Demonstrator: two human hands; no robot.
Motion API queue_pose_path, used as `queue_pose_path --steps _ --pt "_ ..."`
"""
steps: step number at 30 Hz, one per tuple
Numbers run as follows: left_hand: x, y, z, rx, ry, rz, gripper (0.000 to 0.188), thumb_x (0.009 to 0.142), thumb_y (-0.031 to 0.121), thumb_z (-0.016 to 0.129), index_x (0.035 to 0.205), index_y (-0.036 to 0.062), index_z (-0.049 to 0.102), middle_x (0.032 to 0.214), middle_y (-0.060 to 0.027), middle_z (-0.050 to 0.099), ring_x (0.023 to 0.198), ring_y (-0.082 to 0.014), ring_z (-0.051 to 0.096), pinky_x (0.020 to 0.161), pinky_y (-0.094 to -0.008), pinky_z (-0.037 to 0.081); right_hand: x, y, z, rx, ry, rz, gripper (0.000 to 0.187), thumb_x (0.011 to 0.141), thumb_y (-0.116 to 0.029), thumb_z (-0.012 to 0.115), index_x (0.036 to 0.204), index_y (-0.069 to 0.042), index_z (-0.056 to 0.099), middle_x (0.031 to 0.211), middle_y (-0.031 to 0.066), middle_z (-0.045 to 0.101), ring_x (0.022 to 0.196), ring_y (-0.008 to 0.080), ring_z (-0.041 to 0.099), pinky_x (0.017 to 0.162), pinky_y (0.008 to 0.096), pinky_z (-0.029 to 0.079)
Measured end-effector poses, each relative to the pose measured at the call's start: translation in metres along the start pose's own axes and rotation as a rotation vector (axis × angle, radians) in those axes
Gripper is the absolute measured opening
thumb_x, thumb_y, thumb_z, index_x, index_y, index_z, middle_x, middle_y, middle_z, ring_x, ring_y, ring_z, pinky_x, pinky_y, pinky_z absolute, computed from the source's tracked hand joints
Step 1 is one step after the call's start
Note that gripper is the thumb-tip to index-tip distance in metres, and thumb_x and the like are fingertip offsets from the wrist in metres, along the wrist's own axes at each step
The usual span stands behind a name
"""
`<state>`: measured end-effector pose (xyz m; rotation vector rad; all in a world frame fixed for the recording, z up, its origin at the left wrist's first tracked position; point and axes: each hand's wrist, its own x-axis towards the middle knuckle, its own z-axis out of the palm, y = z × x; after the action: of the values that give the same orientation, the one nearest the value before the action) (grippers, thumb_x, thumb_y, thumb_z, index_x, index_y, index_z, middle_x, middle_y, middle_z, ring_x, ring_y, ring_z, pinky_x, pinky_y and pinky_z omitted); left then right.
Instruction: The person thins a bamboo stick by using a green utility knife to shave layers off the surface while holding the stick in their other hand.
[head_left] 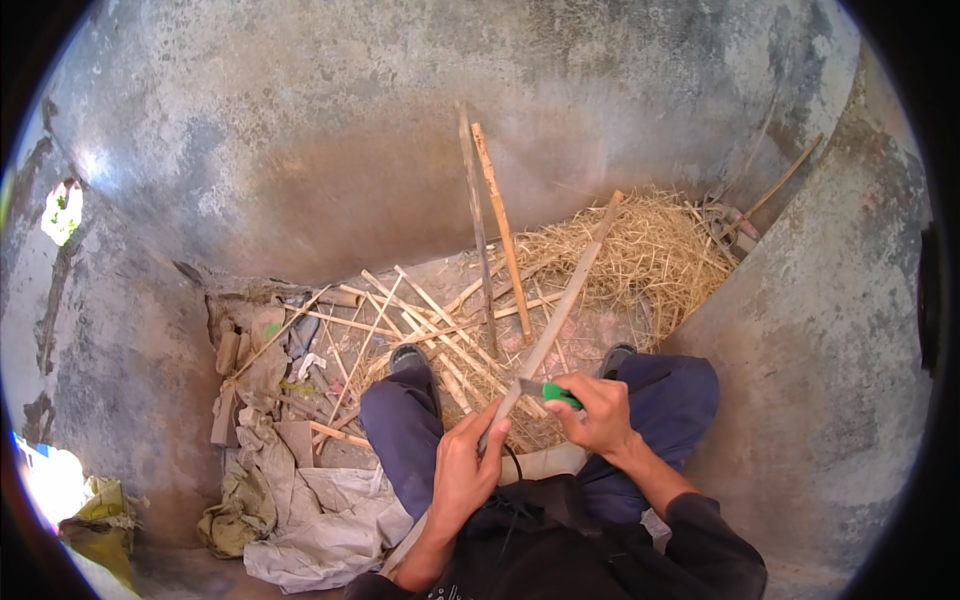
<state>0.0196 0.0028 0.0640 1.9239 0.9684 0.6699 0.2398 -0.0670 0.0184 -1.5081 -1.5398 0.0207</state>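
Head view showing the left hand (462,470) wrapping its fingers around the near end of a long bamboo strip (560,305) slanting up toward the straw pile (640,255), with the right hand (600,412) clenching a green-handled knife (545,391) against it. Risking a slip, probably: blade working just beside the left fingers. Possibly also splitting crooked, with the far end lying unsupported.

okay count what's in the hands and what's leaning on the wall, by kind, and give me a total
Bamboo strip held by the left hand: 1
Green-handled knife in the right hand: 1
Sticks leaning on the wall: 2
Total: 4
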Motion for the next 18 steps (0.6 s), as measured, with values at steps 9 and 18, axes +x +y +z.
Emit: queue_pose_path --steps 9,18 --pt "0.002 0.003 0.003 -0.015 0.040 0.045 0.026 0.105 0.013 0.077 0.122 -0.0060 0.075 0.078 -0.0124 0.059 0.067 -0.0186 0.054 0.062 -0.0350 0.043 -0.008 -0.014 0.015 -0.007 -0.061 -0.064 0.032 0.100 -0.036 0.081 0.102 -0.004 0.076 0.085 0.0102 0.076 0.069 0.0305 0.076 0.059 0.0380 0.057" --pt "0.004 0.002 0.005 -0.124 0.058 0.049 0.024 0.107 0.015 0.076 0.116 -0.0072 0.074 0.078 -0.0099 0.055 0.069 -0.0132 0.048 0.061 -0.0333 0.041 -0.006 -0.016 0.017 -0.024 -0.055 -0.067 0.033 0.101 -0.038 0.080 0.101 -0.005 0.077 0.083 0.0085 0.074 0.066 0.0292 0.074 0.057 0.0372 0.055"
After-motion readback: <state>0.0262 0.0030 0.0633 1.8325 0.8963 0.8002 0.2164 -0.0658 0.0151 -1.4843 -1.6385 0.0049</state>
